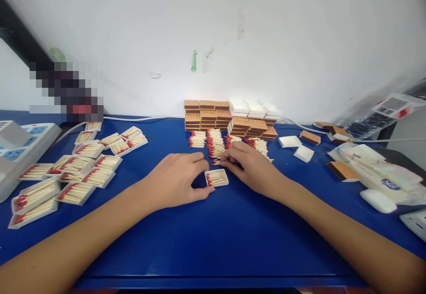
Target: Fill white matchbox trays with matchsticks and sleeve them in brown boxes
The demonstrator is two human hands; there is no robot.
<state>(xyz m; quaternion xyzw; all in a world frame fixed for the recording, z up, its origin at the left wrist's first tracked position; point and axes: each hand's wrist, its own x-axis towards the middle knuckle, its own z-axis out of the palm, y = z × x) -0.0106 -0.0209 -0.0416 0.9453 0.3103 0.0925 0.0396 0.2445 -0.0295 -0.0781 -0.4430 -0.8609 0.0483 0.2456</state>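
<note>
My left hand (pixel 176 178) steadies a small white matchbox tray (pixel 226 179) on the blue table, with thumb and index finger at its left end. Red-tipped matches (pixel 218 178) lie inside the tray. Just behind it, my right hand (pixel 249 163) has its fingers pinched together at the near end of a loose match pile (pixel 215 145), apparently on matches there; the fingertips partly hide them. More loose matches (pixel 197 139) lie left of that pile, and others are partly covered by my right hand.
Stacked matchboxes (pixel 208 115) stand against the wall, with white trays (pixel 256 109) on top. Several filled trays (pixel 76 193) spread over the left side, near a power strip (pixel 36 143). At right are white trays (pixel 303 154), a matchbox (pixel 343 171), a tissue pack (pixel 389 174) and a white case (pixel 378 201).
</note>
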